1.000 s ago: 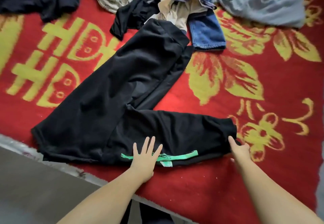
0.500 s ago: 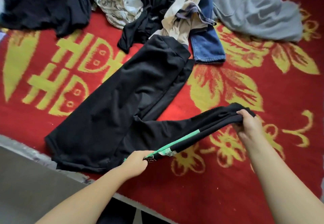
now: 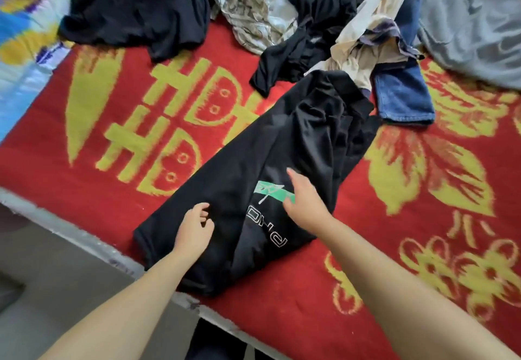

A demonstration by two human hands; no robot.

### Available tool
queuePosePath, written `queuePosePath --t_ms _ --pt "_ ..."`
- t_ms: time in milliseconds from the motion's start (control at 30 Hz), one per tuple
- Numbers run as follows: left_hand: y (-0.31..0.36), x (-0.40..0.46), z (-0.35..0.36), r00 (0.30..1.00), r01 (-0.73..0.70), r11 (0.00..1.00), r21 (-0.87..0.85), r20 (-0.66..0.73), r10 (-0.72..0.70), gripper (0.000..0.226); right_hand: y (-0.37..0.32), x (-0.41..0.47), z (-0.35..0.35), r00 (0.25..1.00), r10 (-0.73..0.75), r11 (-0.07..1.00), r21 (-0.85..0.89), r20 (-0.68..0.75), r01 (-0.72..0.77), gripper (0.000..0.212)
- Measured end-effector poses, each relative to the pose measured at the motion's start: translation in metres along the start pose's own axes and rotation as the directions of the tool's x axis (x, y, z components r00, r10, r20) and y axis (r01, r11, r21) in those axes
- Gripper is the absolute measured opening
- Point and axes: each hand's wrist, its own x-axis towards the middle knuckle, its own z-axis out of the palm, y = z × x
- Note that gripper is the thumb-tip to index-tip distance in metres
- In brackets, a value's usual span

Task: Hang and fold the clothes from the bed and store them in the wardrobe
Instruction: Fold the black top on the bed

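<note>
Black trousers (image 3: 282, 162) lie folded lengthwise near the bed's (image 3: 366, 317) front edge. Left hand (image 3: 194, 230) hovers, fingers loosely curled, empty; right hand (image 3: 303, 199) rests flat. Soft, light, floppy: best grasped by the hem corners.

**Person's body: two bare arms, dark legwear**

Left hand (image 3: 194, 228) and right hand (image 3: 303, 200), both bare, no rings, watch or bracelets visible. Forearms bare right to the frame edge, no sleeves showing. Dark black trousers (image 3: 217, 342) at bottom centre; detail too dim to tell.
</note>
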Motion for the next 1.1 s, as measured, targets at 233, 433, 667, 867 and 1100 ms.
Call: queuePosePath --t_ms 233,433,667,867,1100 --pt "-0.053 0.041 -0.079 0.995 0.061 0.855 0.514 0.033 -0.091 0.076 0.019 -0.023 0.086 0.946 0.094 0.869 -0.49 0.312 0.075 0.093" --pt "-0.053 0.059 -0.099 0.892 0.142 0.968 0.207 0.396 -0.216 0.03 0.004 -0.019 0.098 0.973 0.108 0.813 -0.581 0.205 0.032 0.083" --pt "-0.065 0.038 -0.121 0.828 0.306 0.951 -0.033 0.501 -0.249 0.017 -0.043 -0.093 0.185 0.898 -0.111 0.864 -0.405 0.425 0.298 0.097" --pt "-0.075 0.021 -0.122 0.788 0.385 0.887 -0.253 0.591 -0.174 0.023 -0.042 -0.081 0.218 0.952 -0.098 0.79 -0.559 0.292 0.252 0.086" --pt "-0.072 0.003 -0.128 0.827 0.351 0.917 -0.192 0.523 -0.207 0.028 -0.044 -0.087 0.183 0.947 -0.116 0.973 -0.156 0.299 0.168 0.046"
